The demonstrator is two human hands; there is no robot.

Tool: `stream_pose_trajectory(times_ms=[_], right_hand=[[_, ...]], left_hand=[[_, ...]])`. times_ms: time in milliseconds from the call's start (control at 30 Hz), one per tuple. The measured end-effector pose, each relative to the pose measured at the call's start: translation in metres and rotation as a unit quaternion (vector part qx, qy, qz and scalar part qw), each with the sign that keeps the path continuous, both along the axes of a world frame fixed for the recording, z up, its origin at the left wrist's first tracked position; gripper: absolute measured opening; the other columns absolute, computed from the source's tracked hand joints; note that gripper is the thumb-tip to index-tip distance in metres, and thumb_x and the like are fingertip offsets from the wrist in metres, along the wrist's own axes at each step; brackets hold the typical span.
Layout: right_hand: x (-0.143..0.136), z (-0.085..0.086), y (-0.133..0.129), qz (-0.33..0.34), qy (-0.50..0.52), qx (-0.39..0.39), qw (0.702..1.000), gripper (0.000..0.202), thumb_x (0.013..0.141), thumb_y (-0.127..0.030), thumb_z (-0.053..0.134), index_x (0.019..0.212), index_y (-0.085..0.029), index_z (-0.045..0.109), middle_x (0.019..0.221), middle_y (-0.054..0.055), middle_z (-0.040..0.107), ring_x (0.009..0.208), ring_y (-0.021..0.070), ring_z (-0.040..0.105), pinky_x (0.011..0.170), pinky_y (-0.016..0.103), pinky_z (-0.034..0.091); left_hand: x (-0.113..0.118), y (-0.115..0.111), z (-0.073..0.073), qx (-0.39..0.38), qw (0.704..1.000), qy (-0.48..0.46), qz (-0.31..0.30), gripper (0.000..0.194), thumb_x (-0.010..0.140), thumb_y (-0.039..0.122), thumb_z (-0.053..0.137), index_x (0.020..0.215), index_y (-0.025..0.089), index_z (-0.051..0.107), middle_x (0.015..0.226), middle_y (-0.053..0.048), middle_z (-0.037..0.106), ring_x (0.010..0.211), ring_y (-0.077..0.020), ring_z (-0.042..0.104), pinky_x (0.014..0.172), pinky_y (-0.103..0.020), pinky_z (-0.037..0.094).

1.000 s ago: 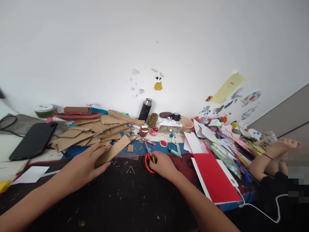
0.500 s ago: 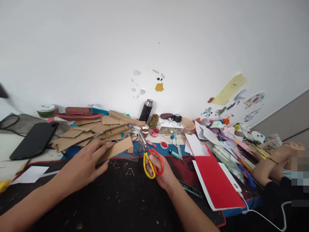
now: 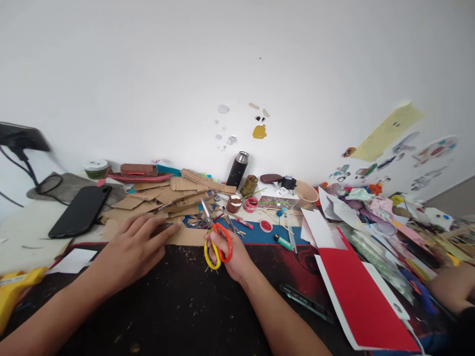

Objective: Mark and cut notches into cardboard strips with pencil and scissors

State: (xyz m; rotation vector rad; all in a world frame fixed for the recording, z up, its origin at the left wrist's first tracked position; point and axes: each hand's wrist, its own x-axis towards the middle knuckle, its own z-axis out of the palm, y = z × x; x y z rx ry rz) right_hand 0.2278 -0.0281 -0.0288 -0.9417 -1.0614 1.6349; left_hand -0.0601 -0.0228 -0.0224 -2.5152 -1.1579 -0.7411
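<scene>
My right hand (image 3: 232, 257) grips scissors (image 3: 217, 242) with one yellow and one orange-red handle loop. Their metal blades point up and away, nearly closed together. My left hand (image 3: 139, 247) lies palm down with fingers stretched out over the edge of the cardboard. A flat brown cardboard strip (image 3: 188, 237) rests at the back of the dark mat, by its fingertips. The forefinger tip appears to touch this strip. Behind that hand is a heap of cut cardboard pieces (image 3: 148, 195).
A black phone (image 3: 79, 211) lies at left, near a yellow tool (image 3: 18, 291). Behind stand a black flask (image 3: 237, 170) and small paint pots (image 3: 251, 203). A red sheet (image 3: 363, 296) and a cutter knife (image 3: 306, 301) lie right. Another person's arm (image 3: 454, 287) shows far right.
My left hand has let the cardboard strip down onto the mat and opened its fingers. My right hand still grips the scissors, now further left in view. The view has turned left.
</scene>
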Motion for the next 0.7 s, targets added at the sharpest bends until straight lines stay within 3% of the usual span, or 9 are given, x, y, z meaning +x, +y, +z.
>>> stream_pose_trajectory(times_ms=[267, 467, 600, 700], right_hand=[[-0.012, 0.001, 0.013, 0.000, -0.002, -0.006, 1.000, 0.051, 0.077, -0.054, 0.102, 0.088, -0.020, 0.066, 0.073, -0.005, 0.065, 0.050, 0.0090, 0.055, 0.051, 0.023, 0.041], [-0.020, -0.010, 0.015, -0.018, -0.013, -0.034, 0.999, 0.054, 0.074, -0.055, 0.102, 0.096, -0.021, 0.066, 0.068, -0.007, 0.063, 0.050, 0.0108, 0.056, 0.050, 0.023, 0.040], [-0.019, -0.011, 0.009, 0.003, -0.034, -0.029, 0.999, 0.050, 0.077, -0.056, 0.100, 0.092, -0.021, 0.067, 0.066, -0.007, 0.061, 0.052, 0.0129, 0.058, 0.052, 0.025, 0.042], [-0.019, -0.008, 0.004, 0.014, -0.034, -0.019, 0.999, 0.046, 0.082, -0.056, 0.096, 0.088, -0.022, 0.065, 0.062, -0.007, 0.059, 0.051, 0.0129, 0.056, 0.052, 0.025, 0.040]], left_hand=[[-0.010, 0.001, -0.002, 0.007, 1.000, -0.004, 0.018, 0.045, 0.109, 0.026, 0.053, 0.146, 0.029, 0.078, 0.127, -0.018, 0.077, 0.115, -0.0397, 0.072, 0.104, -0.058, 0.057], [-0.013, -0.002, -0.004, -0.006, 1.000, -0.023, 0.019, 0.045, 0.107, 0.025, 0.059, 0.147, 0.034, 0.078, 0.127, -0.015, 0.077, 0.118, -0.0377, 0.072, 0.109, -0.057, 0.055], [-0.006, -0.008, 0.001, -0.013, 0.999, 0.026, 0.035, 0.046, 0.108, 0.020, 0.059, 0.150, 0.032, 0.072, 0.135, -0.013, 0.074, 0.130, -0.0373, 0.066, 0.118, -0.060, 0.052], [-0.002, -0.018, 0.004, 0.043, 0.998, -0.004, 0.045, 0.060, 0.106, 0.017, 0.065, 0.162, 0.034, 0.057, 0.151, -0.012, 0.064, 0.146, -0.0387, 0.057, 0.132, -0.068, 0.040]])
